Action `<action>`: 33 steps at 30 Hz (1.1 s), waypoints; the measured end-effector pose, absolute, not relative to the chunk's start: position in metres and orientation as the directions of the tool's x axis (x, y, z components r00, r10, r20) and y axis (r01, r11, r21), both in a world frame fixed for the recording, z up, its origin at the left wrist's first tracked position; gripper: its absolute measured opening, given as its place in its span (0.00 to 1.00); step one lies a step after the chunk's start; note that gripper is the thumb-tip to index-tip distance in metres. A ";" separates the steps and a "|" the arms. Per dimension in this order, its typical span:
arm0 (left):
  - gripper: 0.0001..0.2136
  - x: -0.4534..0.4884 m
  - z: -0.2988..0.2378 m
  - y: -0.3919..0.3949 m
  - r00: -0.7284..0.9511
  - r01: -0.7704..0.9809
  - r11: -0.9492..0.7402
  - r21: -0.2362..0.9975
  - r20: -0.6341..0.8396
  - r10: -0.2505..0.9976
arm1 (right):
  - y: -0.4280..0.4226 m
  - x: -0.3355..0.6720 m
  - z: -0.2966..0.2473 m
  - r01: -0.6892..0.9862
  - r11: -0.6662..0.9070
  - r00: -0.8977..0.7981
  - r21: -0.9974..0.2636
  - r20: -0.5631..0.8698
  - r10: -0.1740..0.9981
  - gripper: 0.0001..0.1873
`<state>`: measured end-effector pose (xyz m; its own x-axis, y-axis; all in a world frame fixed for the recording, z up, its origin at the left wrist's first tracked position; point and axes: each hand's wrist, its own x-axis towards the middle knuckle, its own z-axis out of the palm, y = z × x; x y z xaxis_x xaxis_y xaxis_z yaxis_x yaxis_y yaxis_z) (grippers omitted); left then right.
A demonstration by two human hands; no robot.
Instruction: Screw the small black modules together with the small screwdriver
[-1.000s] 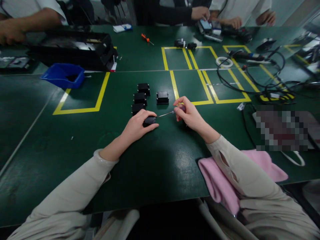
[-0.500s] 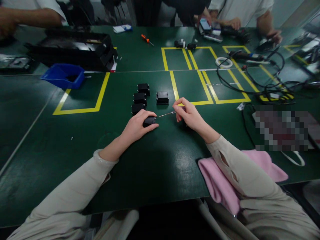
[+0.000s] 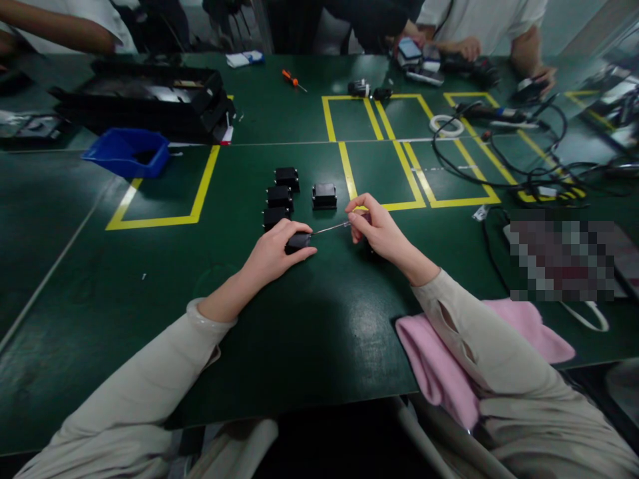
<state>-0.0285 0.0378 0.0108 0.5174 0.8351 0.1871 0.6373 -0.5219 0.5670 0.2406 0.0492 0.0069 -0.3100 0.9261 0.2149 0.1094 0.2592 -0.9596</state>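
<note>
My left hand is closed over a small black box that rests on the green table. My right hand pinches a thin screwdriver by its dark red handle. The metal shaft points left, and its tip meets the right side of the held box. Just beyond my left hand, three more black boxes stand in a column. A fourth one sits apart to their right.
A pink cloth lies under my right forearm. A blue bin and a black tray stand at the far left. Cables coil at the right over yellow tape outlines. Other people's hands work at the far edge, near an orange screwdriver.
My right hand's fingers have shifted slightly on the screwdriver handle. My left hand and the box have stayed put. The people across the table have moved their arms.
</note>
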 end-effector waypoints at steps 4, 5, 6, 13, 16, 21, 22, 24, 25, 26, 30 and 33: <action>0.17 -0.029 0.011 0.038 0.518 0.643 -0.518 0.564 0.179 0.837 | 0.049 0.241 0.007 0.121 0.266 -0.294 -0.956 0.221 0.930 0.08; 0.17 -0.028 0.011 0.038 0.518 0.640 -0.521 0.565 0.183 0.836 | 0.049 0.240 0.008 0.122 0.258 -0.297 -0.958 0.213 0.931 0.08; 0.17 -0.028 0.011 0.038 0.519 0.638 -0.523 0.565 0.186 0.834 | 0.049 0.240 0.008 0.124 0.249 -0.303 -0.961 0.202 0.931 0.08; 0.16 -0.028 0.009 0.038 0.521 0.636 -0.537 0.554 0.205 0.829 | 0.050 0.241 0.006 0.119 0.283 -0.310 -0.952 0.235 0.921 0.09; 0.17 -0.029 0.009 0.038 0.522 0.632 -0.544 0.552 0.217 0.825 | 0.050 0.241 0.005 0.118 0.272 -0.321 -0.955 0.222 0.921 0.08; 0.17 -0.029 0.009 0.038 0.522 0.635 -0.535 0.557 0.201 0.829 | 0.050 0.241 0.006 0.113 0.286 -0.330 -0.951 0.236 0.914 0.07; 0.17 -0.029 0.009 0.038 0.523 0.635 -0.536 0.556 0.201 0.828 | 0.050 0.241 0.006 0.117 0.294 -0.321 -0.949 0.244 0.915 0.08; 0.17 -0.029 0.009 0.038 0.524 0.636 -0.537 0.554 0.201 0.828 | 0.050 0.241 0.006 0.125 0.297 -0.302 -0.947 0.249 0.920 0.08; 0.17 -0.029 0.009 0.038 0.524 0.637 -0.536 0.554 0.199 0.828 | 0.050 0.241 0.006 0.128 0.292 -0.300 -0.948 0.244 0.922 0.08; 0.17 -0.029 0.009 0.038 0.523 0.639 -0.534 0.553 0.197 0.829 | 0.050 0.240 0.006 0.128 0.284 -0.303 -0.950 0.236 0.923 0.07; 0.17 -0.029 0.010 0.038 0.513 0.651 -0.520 0.553 0.185 0.838 | 0.050 0.240 0.004 0.118 0.271 -0.334 -0.955 0.219 0.917 0.06; 0.17 -0.029 0.010 0.038 0.510 0.655 -0.512 0.555 0.176 0.842 | 0.050 0.242 0.004 0.138 0.292 -0.332 -0.946 0.234 0.914 0.06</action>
<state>-0.0288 0.0379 0.0105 0.5096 0.8422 0.1761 0.6551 -0.5125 0.5552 0.2420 0.0499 0.0043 -0.3323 0.9138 0.2337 0.1380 0.2922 -0.9463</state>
